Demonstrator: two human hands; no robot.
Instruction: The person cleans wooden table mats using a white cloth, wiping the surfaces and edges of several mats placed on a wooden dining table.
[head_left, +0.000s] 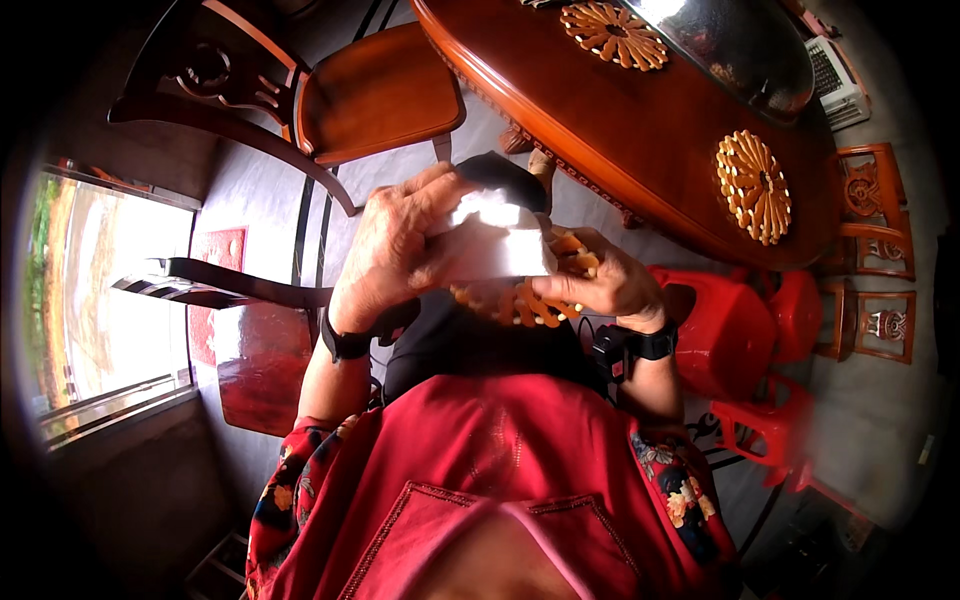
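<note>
My left hand (409, 240) grips a white tissue or cloth (495, 244), pinched between thumb and fingers and partly washed out by glare. Behind and below the white piece shows a slatted wooden trivet (536, 304), much of it covered. My right hand (611, 277) holds that trivet by its right side, thumb in front. The white piece lies against the trivet, above my lap. Two similar round trivets rest on the wooden table: one by the far edge (615, 35), the other near the right end (754, 187).
An oval polished wooden table (555, 112) curves across the upper right, with a dark glossy panel (735, 52) on it. Wooden chairs stand at upper left (379, 94) and lower left (262, 367). Red plastic stools (720, 337) are at my right. A bright doorway (120, 300) opens at far left.
</note>
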